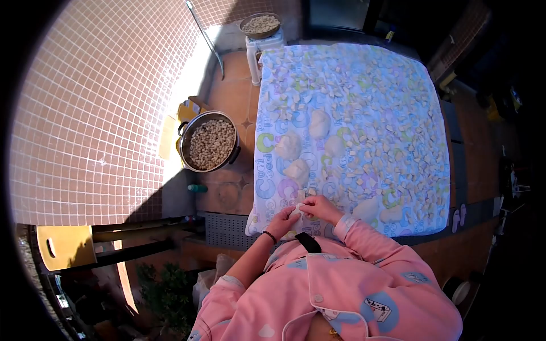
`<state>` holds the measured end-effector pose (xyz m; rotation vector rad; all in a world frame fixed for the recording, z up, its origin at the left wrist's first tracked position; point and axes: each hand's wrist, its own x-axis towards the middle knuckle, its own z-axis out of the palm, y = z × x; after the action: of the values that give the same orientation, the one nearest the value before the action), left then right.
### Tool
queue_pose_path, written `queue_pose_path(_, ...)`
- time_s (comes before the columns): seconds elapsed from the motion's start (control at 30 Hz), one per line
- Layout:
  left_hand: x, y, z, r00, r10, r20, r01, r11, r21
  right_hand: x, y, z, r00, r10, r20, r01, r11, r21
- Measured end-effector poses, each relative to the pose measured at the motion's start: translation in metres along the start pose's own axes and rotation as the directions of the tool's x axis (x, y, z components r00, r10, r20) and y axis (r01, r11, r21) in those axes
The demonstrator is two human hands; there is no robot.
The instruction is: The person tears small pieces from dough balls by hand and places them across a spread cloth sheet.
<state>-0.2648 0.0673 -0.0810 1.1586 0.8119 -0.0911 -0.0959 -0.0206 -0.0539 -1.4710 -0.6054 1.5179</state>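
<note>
At the near edge of the cloth-covered table (pixel 267 193), my left hand (pixel 281 221) and my right hand (pixel 323 209) meet at the fingertips. Between them is a small white piece of bun (pixel 298 209), partly hidden by the fingers, and both hands are closed on it. Beyond my hands lie several large pale buns: a near one (pixel 297 170), a round one (pixel 288 146) and a longer one (pixel 319 123). Another pale bun (pixel 365 209) sits right of my right hand. Many small pale pieces (pixel 392 136) are scattered across the patterned cloth.
Left of the table, a metal pot (pixel 181 149) full of small beige pieces stands on the tiled floor. Behind it, a shallow bowl (pixel 260 25) of pale pieces rests on a white stool (pixel 253 59). A tiled wall (pixel 102 113) rises at the left. Pink slippers (pixel 459 217) lie at the right.
</note>
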Motion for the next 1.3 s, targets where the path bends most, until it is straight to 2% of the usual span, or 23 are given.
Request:
queue_pose_path(0.03, 0.001, -0.003, -0.001, 1.000, -0.001, 0.000, 0.001, 1.000, 0.000, 0.000, 0.002, 0.000, 1.000, 0.001, 0.000, -0.001, 1.000, 0.001)
queue_pose_path(0.1, 0.002, -0.006, -0.002, 0.999, 0.024, -0.032, -0.019, 0.991, 0.135, 0.001, 0.006, -0.001, 1.000, 0.002, 0.025, -0.001, 1.000, -0.018)
queue_pose_path(0.23, -0.001, -0.001, 0.000, 1.000, -0.003, -0.006, 0.004, 0.990, 0.144, -0.001, 0.006, 0.011, 0.998, -0.011, -0.055, 0.008, 0.998, -0.059)
queue_pose_path(0.3, -0.004, 0.001, 0.003, 0.994, -0.059, -0.088, 0.071, 0.988, 0.136, -0.008, -0.008, 0.018, 0.983, -0.056, -0.177, -0.006, 0.942, -0.334)
queue_pose_path(0.33, -0.002, -0.004, 0.001, 0.994, -0.062, -0.089, 0.073, 0.988, 0.133, -0.006, -0.003, 0.019, 0.983, -0.053, -0.175, -0.008, 0.942, -0.334)
queue_pose_path(0.4, 0.003, -0.013, -0.002, 0.968, -0.132, -0.213, 0.120, 0.990, -0.068, 0.003, 0.011, 0.019, 0.875, -0.422, -0.235, 0.180, 0.737, -0.651)
queue_pose_path(0.5, 0.001, -0.018, -0.012, 0.945, -0.163, -0.283, 0.126, 0.981, -0.144, 0.014, 0.022, 0.018, 0.899, -0.408, -0.157, 0.181, 0.675, -0.716)
queue_pose_path(0.6, -0.002, -0.010, -0.014, 0.929, -0.231, -0.289, 0.167, 0.959, -0.230, 0.024, 0.036, 0.023, 0.894, -0.442, -0.079, 0.233, 0.608, -0.759)
queue_pose_path(0.7, 0.003, -0.016, -0.022, 0.928, -0.260, -0.268, 0.165, 0.929, -0.330, 0.022, 0.033, 0.023, 0.905, -0.421, -0.062, 0.214, 0.575, -0.790)
queue_pose_path(0.73, 0.006, -0.020, -0.027, 0.935, -0.262, -0.239, 0.154, 0.907, -0.392, 0.021, 0.031, 0.024, 0.904, -0.422, -0.062, 0.214, 0.573, -0.791)
queue_pose_path(0.87, 0.004, -0.016, -0.035, 0.939, -0.285, -0.194, 0.176, 0.880, -0.440, 0.016, 0.024, 0.026, 0.875, -0.470, -0.115, 0.227, 0.609, -0.760)
queue_pose_path(0.93, -0.009, -0.002, -0.031, 0.952, -0.217, -0.218, 0.136, 0.932, -0.336, 0.015, 0.017, 0.027, 0.866, -0.479, -0.142, 0.235, 0.642, -0.730)
queue_pose_path(1.0, -0.017, 0.008, -0.025, 0.965, -0.190, -0.179, 0.123, 0.936, -0.329, 0.015, 0.010, 0.026, 0.976, -0.201, -0.084, 0.147, 0.893, -0.425)
queue_pose_path(1.03, -0.019, 0.011, -0.023, 0.978, -0.154, -0.140, 0.102, 0.942, -0.320, 0.013, 0.009, 0.028, 0.977, -0.198, -0.083, 0.145, 0.894, -0.424)
queue_pose_path(1.07, -0.020, 0.014, -0.021, 0.978, -0.155, -0.141, 0.103, 0.941, -0.321, 0.013, 0.007, 0.030, 0.988, -0.132, -0.084, 0.104, 0.954, -0.282)
queue_pose_path(1.1, -0.021, 0.017, -0.019, 0.987, -0.118, -0.110, 0.090, 0.970, -0.227, 0.013, 0.007, 0.031, 0.995, -0.068, -0.075, 0.057, 0.989, -0.135)
queue_pose_path(1.13, -0.021, 0.018, -0.018, 0.994, -0.083, -0.075, 0.072, 0.989, -0.132, 0.014, 0.009, 0.030, 0.995, -0.068, -0.073, 0.058, 0.989, -0.136)
queue_pose_path(1.2, -0.020, 0.017, -0.016, 0.993, -0.084, -0.084, 0.075, 0.991, -0.108, 0.018, 0.015, 0.026, 0.998, -0.050, 0.047, 0.052, 0.997, -0.061)
queue_pose_path(1.3, -0.017, 0.008, -0.016, 0.989, -0.105, -0.107, 0.096, 0.992, -0.083, 0.019, 0.021, 0.026, 0.997, -0.056, 0.046, 0.059, 0.997, -0.058)
